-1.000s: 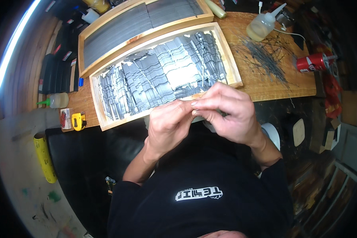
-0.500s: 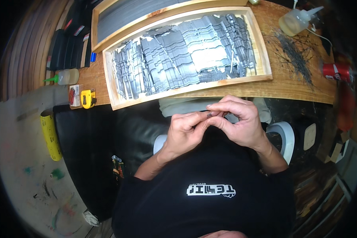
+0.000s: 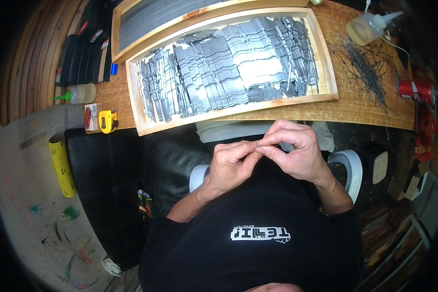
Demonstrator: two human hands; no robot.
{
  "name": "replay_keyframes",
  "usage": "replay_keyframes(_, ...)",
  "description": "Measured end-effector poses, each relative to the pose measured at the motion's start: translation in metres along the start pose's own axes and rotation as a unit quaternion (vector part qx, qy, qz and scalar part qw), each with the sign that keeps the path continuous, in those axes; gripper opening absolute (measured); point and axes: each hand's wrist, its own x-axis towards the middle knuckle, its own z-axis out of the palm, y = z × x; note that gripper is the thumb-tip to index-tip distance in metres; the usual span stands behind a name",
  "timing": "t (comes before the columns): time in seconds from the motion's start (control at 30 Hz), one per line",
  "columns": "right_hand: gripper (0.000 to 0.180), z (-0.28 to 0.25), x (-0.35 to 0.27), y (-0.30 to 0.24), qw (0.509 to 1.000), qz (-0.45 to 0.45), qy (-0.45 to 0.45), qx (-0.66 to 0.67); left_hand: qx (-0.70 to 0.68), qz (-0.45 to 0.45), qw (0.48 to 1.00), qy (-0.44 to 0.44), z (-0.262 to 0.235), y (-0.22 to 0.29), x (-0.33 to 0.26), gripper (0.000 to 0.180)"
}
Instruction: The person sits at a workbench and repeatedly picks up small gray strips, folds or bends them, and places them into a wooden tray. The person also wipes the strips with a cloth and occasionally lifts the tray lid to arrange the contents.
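Pinching something too small to make out, the left hand (image 3: 228,165) and the right hand (image 3: 292,153) meet fingertip to fingertip at the centre of the frame, just below the edge of the wooden desk (image 3: 360,109); both hands are closed in a fine grip, thumbs and forefingers touching, though the piece between them cannot be told from this view. Above them lies a shallow wooden tray (image 3: 136,97) packed with overlapping flat grey metal strips (image 3: 228,68), dull and stepped like shingles, with a bright glare near the middle. A second wooden tray (image 3: 117,29) of similar grey stock sits beyond it at upper left. A loose scatter of thin dark wires (image 3: 365,73) spreads across the desk at upper right, beside a soft plastic squeeze bottle (image 3: 367,29) and a red can (image 3: 416,90). A yellow tape measure (image 3: 107,120) rests at the left. Judging by the heaped tray and the wire pile, much stock appears unworked, with only one small piece in hand.
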Motion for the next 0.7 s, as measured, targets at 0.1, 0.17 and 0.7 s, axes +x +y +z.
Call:
replay_keyframes(0.1,0.01,-0.001,0.0,-0.001,1.0,0.009,-0.007,-0.002,0.005,-0.033,0.999,-0.033,-0.003,-0.001,-0.002,0.015)
replay_keyframes(0.17,0.015,0.0,0.0,-0.001,0.998,0.035,0.038,-0.022,-0.176,-0.142,0.974,-0.004,-0.001,0.001,0.0,0.014)
replay_keyframes(0.7,0.015,0.008,-0.057,0.013,0.98,0.174,0.083,0.043,-0.326,-0.17,0.927,0.076,0.003,0.006,0.01,0.031)
